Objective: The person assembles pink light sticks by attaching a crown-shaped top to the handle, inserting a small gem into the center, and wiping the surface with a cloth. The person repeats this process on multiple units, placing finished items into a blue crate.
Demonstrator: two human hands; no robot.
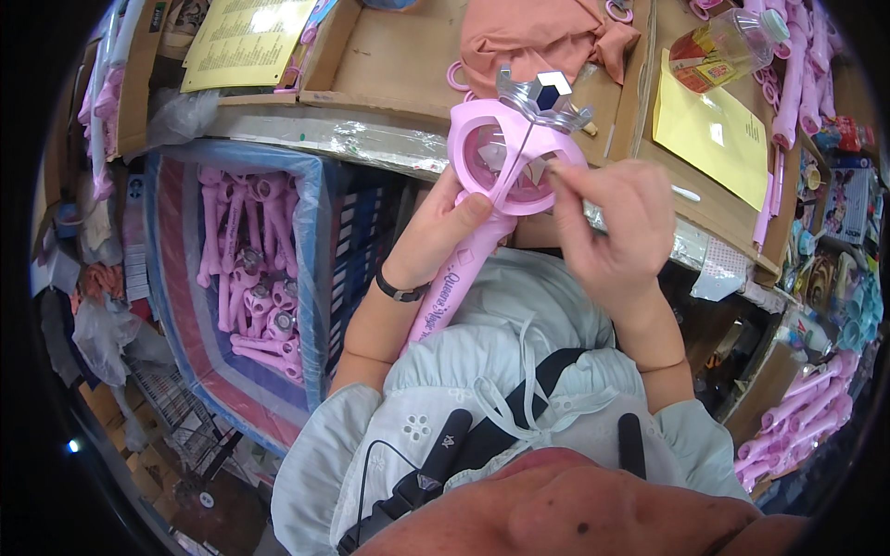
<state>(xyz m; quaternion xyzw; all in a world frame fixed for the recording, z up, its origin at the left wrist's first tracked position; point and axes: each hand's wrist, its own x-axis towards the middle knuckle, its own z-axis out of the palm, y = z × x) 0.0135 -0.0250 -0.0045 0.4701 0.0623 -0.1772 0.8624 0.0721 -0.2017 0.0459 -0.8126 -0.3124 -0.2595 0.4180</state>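
Observation:
A pink toy wand point(486, 237) slants up in front of my chest, its round head at the top and its printed handle running down toward my left side. My left hand point(443, 227) is closed around its neck, thumb across the front. A silver crown point(545, 100) with a dark gem tops the ring-shaped head, and a clear, shiny star-like piece point(535, 170) shows inside the ring. My right hand point(619, 221) has its thumb and fingers pinched at the ring's right side; whatever they grip is too hidden to make out.
A blue-edged, plastic-lined crate point(320, 269) at left holds several pink wand parts point(250, 222). On the cardboard-lined bench lie an orange cloth point(519, 42), yellow sheets point(714, 130) and a clear bottle point(728, 51). More pink parts point(802, 417) are piled at right.

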